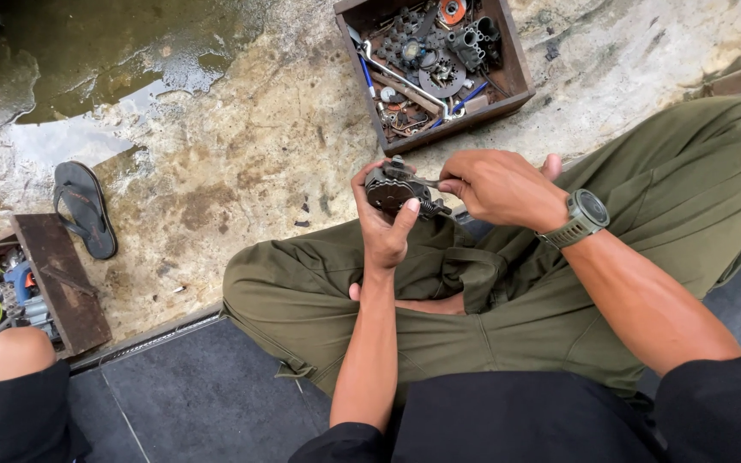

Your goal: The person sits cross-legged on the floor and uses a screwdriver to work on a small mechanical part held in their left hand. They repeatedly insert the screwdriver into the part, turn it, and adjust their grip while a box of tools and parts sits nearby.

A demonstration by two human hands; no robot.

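Wooden box (516, 81) holds what look like gears (422, 56) and sockets (472, 41).

The left hand (385, 225) is raised in front of the body, fingers curled upward and thumb angled across — closed in a grip, forearm rising straight from below. The right hand (497, 186) sits just beside it, knuckles up, fingertips pinched toward the left hand; its forearm slants in from the lower right, wrist banded.
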